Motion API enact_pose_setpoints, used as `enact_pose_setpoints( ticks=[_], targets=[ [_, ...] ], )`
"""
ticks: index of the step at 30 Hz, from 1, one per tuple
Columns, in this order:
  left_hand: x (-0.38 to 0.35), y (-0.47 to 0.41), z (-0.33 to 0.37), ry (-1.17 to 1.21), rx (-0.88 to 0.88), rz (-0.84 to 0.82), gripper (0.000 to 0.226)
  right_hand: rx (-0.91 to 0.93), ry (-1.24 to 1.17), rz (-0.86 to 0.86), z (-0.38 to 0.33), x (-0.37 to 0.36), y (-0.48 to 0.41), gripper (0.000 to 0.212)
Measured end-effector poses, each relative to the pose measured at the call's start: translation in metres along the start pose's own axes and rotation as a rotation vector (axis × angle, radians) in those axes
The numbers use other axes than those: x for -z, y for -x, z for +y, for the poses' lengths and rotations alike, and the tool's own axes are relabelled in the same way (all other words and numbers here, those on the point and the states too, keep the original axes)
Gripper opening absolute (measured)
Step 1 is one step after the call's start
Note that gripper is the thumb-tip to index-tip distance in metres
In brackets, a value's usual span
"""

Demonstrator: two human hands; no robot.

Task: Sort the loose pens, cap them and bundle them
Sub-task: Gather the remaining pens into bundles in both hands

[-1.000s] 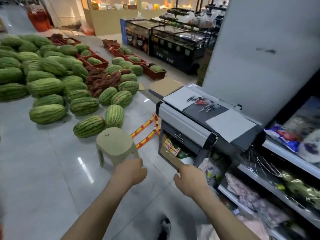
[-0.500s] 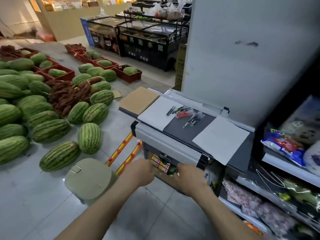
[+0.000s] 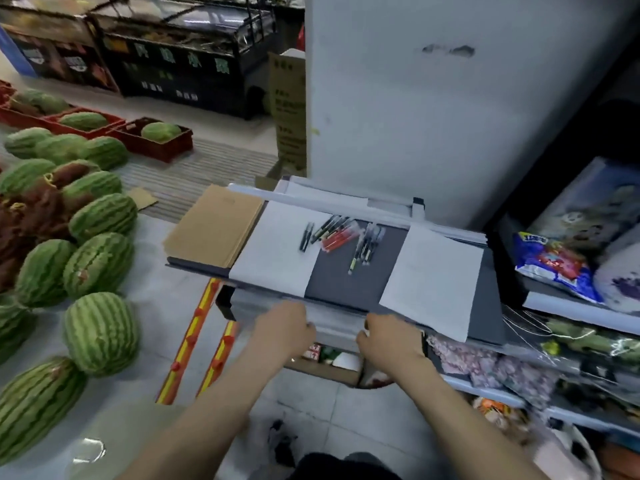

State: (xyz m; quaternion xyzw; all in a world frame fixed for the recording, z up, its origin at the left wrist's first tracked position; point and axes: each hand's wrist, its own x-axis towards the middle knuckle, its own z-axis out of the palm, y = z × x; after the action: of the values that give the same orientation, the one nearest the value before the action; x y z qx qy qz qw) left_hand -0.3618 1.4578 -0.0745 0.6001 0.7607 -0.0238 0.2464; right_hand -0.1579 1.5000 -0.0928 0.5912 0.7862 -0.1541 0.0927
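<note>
Right, both hands are down at the near edge of the dark board [image 3: 346,275]. The left hand [image 3: 284,328] and right hand [image 3: 389,338] are side by side, knuckles up, fingers tucked out of sight, so I can't tell whether they grip anything. The loose pens [image 3: 341,237] lie scattered at the board's far side, black, red and clear ones, some overlapping the white sheet [image 3: 273,258].

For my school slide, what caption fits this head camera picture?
Left hand and right hand by the near edge of a dark board with loose pens on it, watermelons on the floor.
</note>
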Motion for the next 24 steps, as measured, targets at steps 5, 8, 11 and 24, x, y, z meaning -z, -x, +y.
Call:
enact_pose_setpoints(
  ticks=[5, 8, 11, 24],
  targets=[
    [0.033, -0.063, -0.017, -0.062, -0.100, 0.020, 0.017, -0.136, -0.012, 0.037, -0.013, 0.015, -0.034, 0.020],
    [0.045, -0.095, -0.019, -0.095, -0.122, 0.004, 0.022, -0.178, -0.008, 0.041, -0.016, 0.023, -0.055, 0.029],
    [0.052, -0.128, -0.018, -0.108, -0.117, -0.013, 0.026, -0.219, -0.026, 0.035, -0.015, 0.028, -0.078, 0.026],
    [0.067, -0.254, -0.011, 0.023, 0.144, -0.070, 0.044, -0.475, -0.527, 0.025, 0.005, 0.030, -0.211, 0.063]
  ],
)
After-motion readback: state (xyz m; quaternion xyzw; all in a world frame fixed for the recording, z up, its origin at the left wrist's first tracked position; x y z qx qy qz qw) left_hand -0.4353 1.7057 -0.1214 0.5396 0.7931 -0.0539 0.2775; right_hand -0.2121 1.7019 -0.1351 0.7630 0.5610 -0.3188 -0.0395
